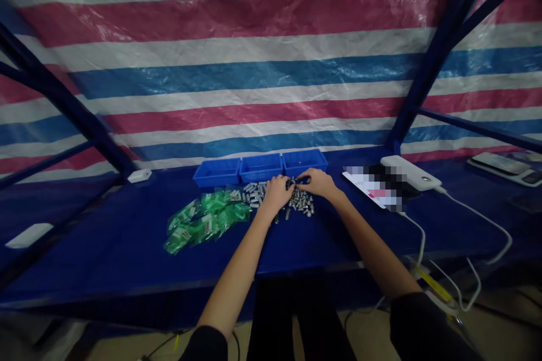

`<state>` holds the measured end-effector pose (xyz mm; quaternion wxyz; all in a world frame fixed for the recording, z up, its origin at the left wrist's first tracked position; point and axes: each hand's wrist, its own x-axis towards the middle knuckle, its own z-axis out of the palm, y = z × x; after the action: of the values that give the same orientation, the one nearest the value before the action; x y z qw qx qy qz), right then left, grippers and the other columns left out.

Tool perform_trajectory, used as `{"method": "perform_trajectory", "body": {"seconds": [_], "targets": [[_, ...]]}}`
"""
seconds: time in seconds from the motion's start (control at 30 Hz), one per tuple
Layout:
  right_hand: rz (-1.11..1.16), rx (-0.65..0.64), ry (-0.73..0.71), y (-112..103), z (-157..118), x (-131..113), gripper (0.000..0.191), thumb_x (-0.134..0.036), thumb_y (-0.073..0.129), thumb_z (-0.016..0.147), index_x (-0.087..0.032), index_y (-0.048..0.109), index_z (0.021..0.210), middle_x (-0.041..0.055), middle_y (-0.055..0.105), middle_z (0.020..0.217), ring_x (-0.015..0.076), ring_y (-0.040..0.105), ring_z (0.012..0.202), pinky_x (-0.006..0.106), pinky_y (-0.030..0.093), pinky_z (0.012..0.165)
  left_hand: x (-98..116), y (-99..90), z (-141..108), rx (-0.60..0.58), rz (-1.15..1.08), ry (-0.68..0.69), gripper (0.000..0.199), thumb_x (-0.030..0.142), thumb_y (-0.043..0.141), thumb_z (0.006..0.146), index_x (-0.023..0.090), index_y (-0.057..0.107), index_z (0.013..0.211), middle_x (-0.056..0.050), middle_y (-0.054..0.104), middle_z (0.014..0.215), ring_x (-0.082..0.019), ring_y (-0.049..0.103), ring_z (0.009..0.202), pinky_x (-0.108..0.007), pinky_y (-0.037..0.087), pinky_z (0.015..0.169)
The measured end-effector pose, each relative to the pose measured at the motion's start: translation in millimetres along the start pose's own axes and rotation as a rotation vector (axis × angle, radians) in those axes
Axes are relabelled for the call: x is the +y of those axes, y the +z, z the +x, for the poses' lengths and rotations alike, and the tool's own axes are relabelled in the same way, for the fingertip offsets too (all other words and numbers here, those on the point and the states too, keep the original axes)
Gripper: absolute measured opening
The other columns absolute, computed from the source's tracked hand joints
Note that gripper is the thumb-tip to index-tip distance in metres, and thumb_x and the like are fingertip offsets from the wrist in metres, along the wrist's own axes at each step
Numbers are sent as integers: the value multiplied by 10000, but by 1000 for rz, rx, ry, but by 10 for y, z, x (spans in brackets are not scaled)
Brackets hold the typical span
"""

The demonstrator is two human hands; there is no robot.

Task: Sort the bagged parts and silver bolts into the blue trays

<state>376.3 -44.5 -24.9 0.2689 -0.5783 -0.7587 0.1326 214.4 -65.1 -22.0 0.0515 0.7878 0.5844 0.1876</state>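
Observation:
Small silvery metal parts (302,203) lie in a loose heap on the blue table, too small to name exactly. Over the heap's left side is my left hand (277,192), its fingers bent down and closed near the fingertips of the other hand. My right hand (318,183) comes in from the right, thumb and fingers drawn together in a pinch. Between the two hands something small and dark shows, but I cannot tell what it is. To the left of the heap lie several green-tinted clear plastic bags (207,220) with small metal parts inside.
Behind the heap, three blue bins (261,168) stand in a row. A lit phone (369,189) and a white power bank (410,174) with white cables (478,214) sit on the right. Blue frame posts (423,76) rise before a striped sheet (254,79). White items (139,175) lie left.

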Motion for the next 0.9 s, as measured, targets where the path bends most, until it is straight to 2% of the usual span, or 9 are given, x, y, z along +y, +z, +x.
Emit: {"method": "perform_trajectory", "body": {"seconds": [0.1,0.2,0.3,0.4,0.5,0.6,0.73,0.9], "targets": [[-89,-79,-5,50,-17,-10,415,-429,625,702,-267,644,1083,52,637,1079,209,621,898,306,478,770,15,24,-7,-56,41,42,287,299,439,850,183,631,1029,-98,611,1086,-261,523,1051,-398,386,895],[-79,-105,-13,95,5,-23,414,-412,615,713,-263,634,1099,53,620,1121,208,604,973,294,465,816,10,15,4,-60,7,67,269,245,443,842,190,629,1028,-84,628,1075,-242,537,1038,-381,399,897],[-21,-123,1,111,32,-30,338,-361,613,710,-248,666,1024,33,672,1019,192,614,967,267,460,820,-31,23,39,-24,-109,88,265,192,479,810,203,613,1039,-59,659,1007,-201,578,971,-335,428,872],[58,-135,51,113,48,-22,261,-321,612,695,-237,693,929,9,710,849,174,647,854,240,474,742,-95,69,87,53,-243,82,267,156,504,776,202,606,1018,-46,666,945,-168,602,903,-296,461,822],[143,-95,69,139,58,5,192,-268,630,662,-223,710,830,9,714,766,168,659,768,233,480,692,-145,115,124,138,-333,66,257,125,515,745,185,616,973,-55,657,928,-164,604,882,-299,475,804],[253,-38,27,194,69,39,147,-198,636,642,-208,717,764,19,712,714,173,663,713,240,489,658,-163,116,142,180,-421,34,251,99,522,718,166,629,935,-60,656,904,-154,611,814,-292,489,759],[382,43,-36,245,77,63,86,-169,659,631,-211,713,683,17,708,679,181,664,680,260,498,646,-144,56,140,222,-488,-42,203,161,559,725,166,647,907,-43,668,819,-139,606,698,-287,493,717],[565,130,32,205,93,21,68,-197,675,639,-201,705,701,12,696,654,168,654,657,279,501,680,-74,3,111,211,-563,19,199,233,566,749,166,673,903,-46,689,820,-147,615,710,-282,485,717]]}}
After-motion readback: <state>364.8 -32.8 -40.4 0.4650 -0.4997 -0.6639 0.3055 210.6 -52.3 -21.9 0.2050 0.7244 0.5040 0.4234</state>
